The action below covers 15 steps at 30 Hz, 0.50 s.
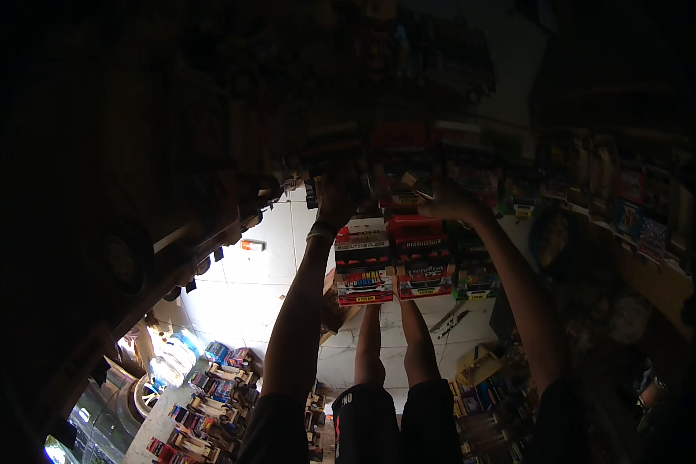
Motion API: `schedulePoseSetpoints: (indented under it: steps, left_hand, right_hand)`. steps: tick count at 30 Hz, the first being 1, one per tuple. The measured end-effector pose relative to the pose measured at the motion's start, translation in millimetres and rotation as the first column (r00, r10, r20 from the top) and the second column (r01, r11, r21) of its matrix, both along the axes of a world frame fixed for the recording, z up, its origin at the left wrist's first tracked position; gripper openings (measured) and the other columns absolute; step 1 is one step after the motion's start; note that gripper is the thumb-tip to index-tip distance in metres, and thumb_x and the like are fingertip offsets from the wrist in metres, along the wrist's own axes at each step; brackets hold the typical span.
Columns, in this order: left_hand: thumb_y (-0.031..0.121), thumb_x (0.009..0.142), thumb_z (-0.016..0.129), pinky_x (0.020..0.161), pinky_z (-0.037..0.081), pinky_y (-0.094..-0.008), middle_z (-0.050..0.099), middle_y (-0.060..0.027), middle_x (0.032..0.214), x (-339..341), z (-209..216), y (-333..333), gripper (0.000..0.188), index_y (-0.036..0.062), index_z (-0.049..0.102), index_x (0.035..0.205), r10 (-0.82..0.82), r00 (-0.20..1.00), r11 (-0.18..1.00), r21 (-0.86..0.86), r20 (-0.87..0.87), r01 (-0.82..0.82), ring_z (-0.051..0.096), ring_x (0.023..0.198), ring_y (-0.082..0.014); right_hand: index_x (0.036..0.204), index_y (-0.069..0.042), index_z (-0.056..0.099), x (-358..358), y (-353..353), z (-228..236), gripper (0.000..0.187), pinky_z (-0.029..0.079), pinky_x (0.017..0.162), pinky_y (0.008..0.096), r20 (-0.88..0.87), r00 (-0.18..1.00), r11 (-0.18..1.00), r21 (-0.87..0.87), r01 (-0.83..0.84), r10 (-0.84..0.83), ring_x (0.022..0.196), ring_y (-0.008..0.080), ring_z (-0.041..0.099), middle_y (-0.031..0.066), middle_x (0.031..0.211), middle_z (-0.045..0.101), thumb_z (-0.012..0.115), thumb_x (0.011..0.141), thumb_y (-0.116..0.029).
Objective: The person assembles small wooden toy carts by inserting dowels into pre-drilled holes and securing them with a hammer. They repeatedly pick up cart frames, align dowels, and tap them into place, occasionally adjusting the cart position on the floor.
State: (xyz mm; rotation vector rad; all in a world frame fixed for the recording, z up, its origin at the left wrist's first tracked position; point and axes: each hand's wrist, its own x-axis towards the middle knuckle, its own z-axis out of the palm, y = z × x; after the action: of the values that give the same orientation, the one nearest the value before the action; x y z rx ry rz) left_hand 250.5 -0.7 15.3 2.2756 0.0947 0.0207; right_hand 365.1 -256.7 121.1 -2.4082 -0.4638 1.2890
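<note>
Both my arms reach forward over rows of toy buses. My left hand (340,201), with a band at the wrist, is at the far end of a white and red toy bus (363,267); deep shadow hides its fingers. My right hand (450,203) is bent inward above the far end of a red toy bus (423,267), its fingers closed around something I cannot make out. A small pale, wood-coloured piece (411,181) shows at its fingertips. To the right stands a green toy bus (475,271). More toy buses behind the hands are very dark.
Large dark toy trucks (131,247) line the left side. Several small wooden toy vehicles (209,410) stand at the lower left. Beside the legs, a dark tool (452,323) lies on the white tiled floor (278,240). More toys (642,209) fill a shelf on the right.
</note>
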Motion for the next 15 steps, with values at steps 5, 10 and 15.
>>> schedulePoseSetpoints:
  steps: [5, 10, 15]
  left_hand:
    - [0.016, 0.07, 0.085, 0.088, 0.053, -0.0468, 0.065, -0.015, 0.108, 3.9, 15.3, -4.4, 0.044, 0.0053, 0.067, 0.11, 0.08, 0.975, 0.997, -0.013, 0.208, -0.079, 0.063, 0.102, -0.0379]
    - [0.016, 0.065, 0.088, 0.092, 0.053, -0.0458, 0.064, -0.0163, 0.117, 4.5, 15.6, -3.5, 0.065, 0.0059, 0.063, 0.124, 0.024, 0.997, 1.0, 0.01, 0.071, -0.024, 0.063, 0.11, -0.0367]
    - [0.02, 0.061, 0.094, 0.103, 0.049, -0.0479, 0.064, -0.0156, 0.131, 1.1, 18.5, -1.8, 0.077, 0.0089, 0.064, 0.132, 0.103, 0.994, 0.995, -0.022, 0.041, -0.102, 0.058, 0.124, -0.0374]
  right_hand:
    - [0.112, 0.003, 0.07, -15.9, 28.8, 3.7, 0.048, 0.058, 0.088, 0.0435, -0.004, 0.999, 0.998, -0.038, -0.045, 0.045, 0.099, 0.0356, 0.073, 0.024, 0.1, 0.074, 0.075, 0.074, -0.026]
    - [0.115, 0.005, 0.067, -49.6, 81.0, 2.3, 0.048, 0.059, 0.085, 0.0442, -0.017, 0.993, 0.993, 0.012, 0.121, -0.12, 0.094, 0.0359, 0.074, 0.0247, 0.105, 0.073, 0.077, 0.071, -0.011]
    - [0.135, 0.002, 0.056, -58.7, 102.0, -4.5, 0.062, 0.056, 0.094, 0.0452, -0.033, 0.98, 0.98, 0.038, 0.197, -0.196, 0.11, 0.0398, 0.069, 0.0272, 0.118, 0.067, 0.075, 0.078, -0.014]
